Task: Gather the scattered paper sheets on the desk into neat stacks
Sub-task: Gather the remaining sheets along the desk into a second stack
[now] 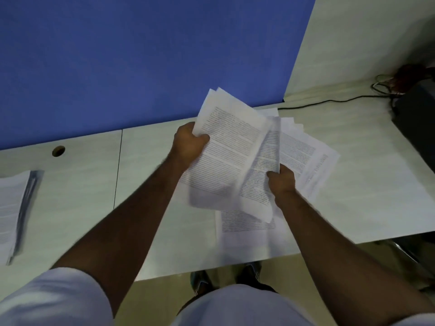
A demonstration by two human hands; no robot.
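Both hands hold a loose bundle of printed paper sheets [231, 147] above the pale desk [94, 184]. My left hand [188, 143] grips the bundle's upper left edge. My right hand [281, 178] pinches a bent sheet at the bundle's right side. More printed sheets [306, 151] lie fanned on the desk under and to the right of the bundle, and one sheet [247, 228] lies flat below it near the front edge. At the far left rests a gathered stack of sheets [11, 208].
A blue partition [141, 55] stands behind the desk. A round cable hole [58, 151] is in the desk at left. A black cable [329, 101] and a dark device [416, 114] occupy the back right. The desk's front edge runs past my feet.
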